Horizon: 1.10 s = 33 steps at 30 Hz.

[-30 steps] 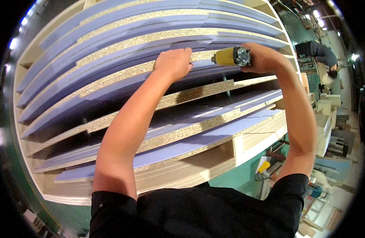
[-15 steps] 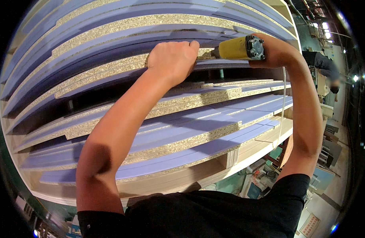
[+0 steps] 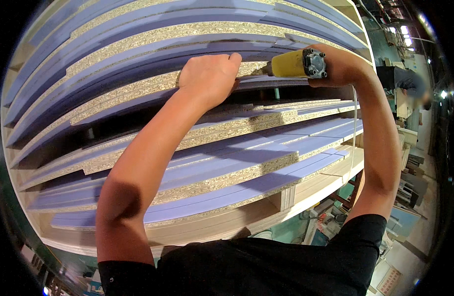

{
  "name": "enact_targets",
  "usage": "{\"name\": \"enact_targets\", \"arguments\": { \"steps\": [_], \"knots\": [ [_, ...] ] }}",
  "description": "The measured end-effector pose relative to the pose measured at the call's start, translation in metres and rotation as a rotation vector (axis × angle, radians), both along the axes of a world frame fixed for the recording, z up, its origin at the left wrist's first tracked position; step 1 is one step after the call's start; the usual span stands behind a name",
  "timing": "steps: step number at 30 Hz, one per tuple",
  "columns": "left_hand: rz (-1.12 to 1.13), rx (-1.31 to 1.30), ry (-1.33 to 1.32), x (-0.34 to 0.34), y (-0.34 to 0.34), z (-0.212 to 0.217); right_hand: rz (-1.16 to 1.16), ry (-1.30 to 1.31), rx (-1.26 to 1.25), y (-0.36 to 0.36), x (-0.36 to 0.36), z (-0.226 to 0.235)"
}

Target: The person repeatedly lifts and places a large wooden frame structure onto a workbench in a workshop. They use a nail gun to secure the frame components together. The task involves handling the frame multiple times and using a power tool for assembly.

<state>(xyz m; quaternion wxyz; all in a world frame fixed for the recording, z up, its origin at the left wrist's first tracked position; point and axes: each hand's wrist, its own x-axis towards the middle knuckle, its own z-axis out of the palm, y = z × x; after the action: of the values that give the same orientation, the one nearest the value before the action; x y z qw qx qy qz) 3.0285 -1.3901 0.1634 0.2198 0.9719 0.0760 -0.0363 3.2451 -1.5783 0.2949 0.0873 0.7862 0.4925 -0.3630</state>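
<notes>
Closest to me are black sleeves (image 3: 357, 234), then violet-faced chipboard panels (image 3: 236, 195) in a pale wooden frame (image 3: 202, 234). My left grip (image 3: 207, 76) looks curled there; I can't tell what it holds. Beside it, my right grip (image 3: 343, 66) holds a yellow power tool (image 3: 289, 64), nose leftward. Far right: a person (image 3: 400, 81).

Particleboard panels (image 3: 212, 131) lie layered in the wooden frame (image 3: 197, 233); the left forearm (image 3: 148, 148) crosses them from seven, left hand (image 3: 209, 76) against upper edges near twelve! Power tool (image 3: 288, 65) at that hand's three o'clock, right hand (image 3: 339, 65) just beyond, cord (image 3: 354, 123) hanging toward six; co-worker (image 3: 405, 81) out past two!
</notes>
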Motion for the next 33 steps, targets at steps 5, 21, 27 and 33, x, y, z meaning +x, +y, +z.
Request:
{"name": "enact_targets", "arguments": {
  "steps": [5, 21, 27, 33],
  "knots": [
    [-0.025, 0.011, -0.051, -0.002, -0.001, -0.002, -0.052, -0.055, -0.004, -0.038, -0.002, 0.004],
    [-0.096, 0.265, -0.179, -0.016, -0.021, -0.01, -0.867, -0.364, 0.455, -0.468, -0.173, 0.037],
    [0.176, 0.564, -0.164, -0.02, -0.086, 0.002, -0.957, 0.119, 0.675, -0.674, -0.227, -0.009],
    [0.35, 0.379, -0.341, 0.005, -0.163, 0.018, -1.358, 0.381, 0.478, -0.817, -0.27, -0.165]
  ]
}}
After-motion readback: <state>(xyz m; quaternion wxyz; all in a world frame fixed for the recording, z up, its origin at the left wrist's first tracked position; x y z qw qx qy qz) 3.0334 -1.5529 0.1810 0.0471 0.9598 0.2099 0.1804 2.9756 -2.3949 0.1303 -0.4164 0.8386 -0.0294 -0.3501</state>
